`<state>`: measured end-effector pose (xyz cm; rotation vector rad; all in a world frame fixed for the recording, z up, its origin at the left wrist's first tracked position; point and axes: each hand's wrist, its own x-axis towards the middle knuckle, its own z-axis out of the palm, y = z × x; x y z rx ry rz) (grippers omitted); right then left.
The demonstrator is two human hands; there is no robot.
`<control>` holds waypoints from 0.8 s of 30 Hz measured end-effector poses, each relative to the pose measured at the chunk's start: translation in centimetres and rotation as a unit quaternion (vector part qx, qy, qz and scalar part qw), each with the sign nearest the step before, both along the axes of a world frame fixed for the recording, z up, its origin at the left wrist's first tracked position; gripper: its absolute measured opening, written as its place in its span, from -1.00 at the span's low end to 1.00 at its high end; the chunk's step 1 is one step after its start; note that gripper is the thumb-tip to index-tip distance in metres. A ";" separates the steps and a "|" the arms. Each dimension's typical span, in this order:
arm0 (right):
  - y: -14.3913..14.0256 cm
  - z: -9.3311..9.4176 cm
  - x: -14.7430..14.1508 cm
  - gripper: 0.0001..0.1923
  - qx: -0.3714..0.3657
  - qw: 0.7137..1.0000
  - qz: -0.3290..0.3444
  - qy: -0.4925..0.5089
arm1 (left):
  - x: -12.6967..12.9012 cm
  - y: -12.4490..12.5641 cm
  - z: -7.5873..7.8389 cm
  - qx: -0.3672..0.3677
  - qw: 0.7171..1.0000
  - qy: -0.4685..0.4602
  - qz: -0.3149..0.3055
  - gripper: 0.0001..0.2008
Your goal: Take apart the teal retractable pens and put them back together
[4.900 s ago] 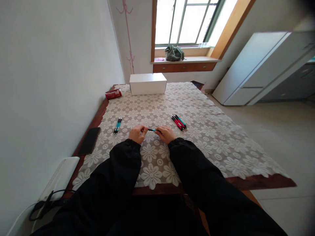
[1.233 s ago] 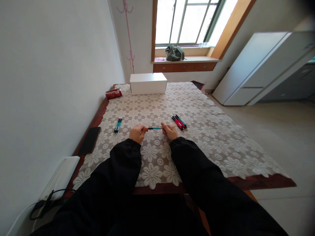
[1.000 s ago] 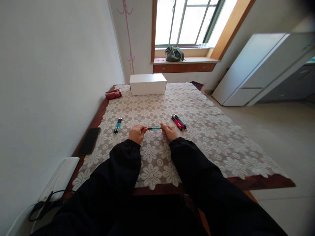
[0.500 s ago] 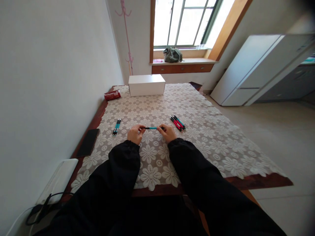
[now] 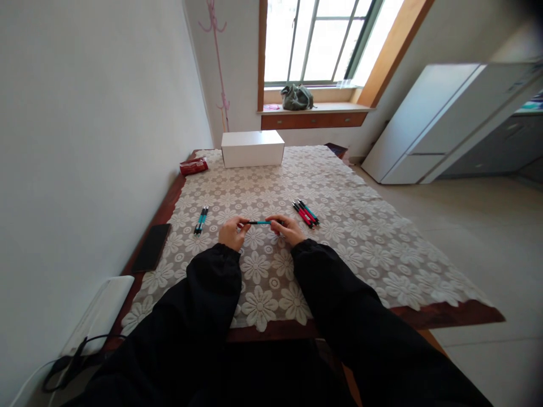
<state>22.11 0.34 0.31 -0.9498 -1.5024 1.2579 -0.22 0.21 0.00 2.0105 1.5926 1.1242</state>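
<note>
A teal and black pen [image 5: 259, 223] is held level between both hands, just above the lace tablecloth [image 5: 360, 237]. My left hand [image 5: 231, 232] pinches its left end and my right hand [image 5: 288, 229] grips its right end. Two teal pens [image 5: 201, 219] lie side by side to the left of my left hand. A small pile of red and teal pens [image 5: 305, 213] lies just right of my right hand.
A white box [image 5: 253, 148] stands at the far end of the table, with a red packet [image 5: 193, 165] to its left. A black phone [image 5: 153, 255] lies by the left table edge near the wall. A white device with cables [image 5: 95, 316] sits at the near left corner.
Over the last second my right hand slid inward along the pen, which sank a little toward the cloth. The view drifted slightly; the pens on the table stayed put.
</note>
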 end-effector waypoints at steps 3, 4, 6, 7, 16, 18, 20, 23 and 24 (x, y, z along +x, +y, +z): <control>-0.1 0.1 -0.3 -0.47 -0.050 0.994 0.018 0.094 | 0.0 -0.1 0.1 0.002 1.000 -0.003 0.000 -0.85; -0.2 0.2 -0.3 -0.44 -0.065 0.990 0.023 0.125 | 0.1 -0.1 0.1 0.002 1.000 -0.004 -0.002 -0.85; -0.4 0.6 -0.4 -0.40 -0.096 0.980 0.035 0.169 | 0.1 -0.2 0.2 0.002 1.000 -0.007 -0.012 -0.85; -0.5 0.8 -0.4 -0.39 -0.111 0.977 0.040 0.177 | 0.1 -0.3 0.3 0.001 1.000 -0.009 -0.019 -0.85; -0.6 1.4 -0.5 -0.50 -0.114 0.978 -0.007 0.175 | 0.3 -0.5 0.3 0.006 0.998 -0.031 -0.054 -0.82; -0.4 1.3 -0.5 -0.46 -0.112 0.979 -0.014 0.172 | 0.3 -0.5 0.3 0.008 0.998 -0.024 -0.052 -0.82; -0.3 1.2 -0.4 -0.40 -0.108 0.980 -0.010 0.166 | 0.3 -0.6 0.4 0.009 0.999 -0.015 -0.047 -0.83; 0.0 0.9 0.1 -0.37 -0.069 0.989 -0.012 0.128 | 0.3 -0.5 0.4 0.011 0.999 -0.011 -0.038 -0.83; 0.1 0.8 0.3 -0.40 -0.045 0.994 -0.017 0.100 | 0.2 -0.5 0.4 0.012 0.999 -0.011 -0.037 -0.83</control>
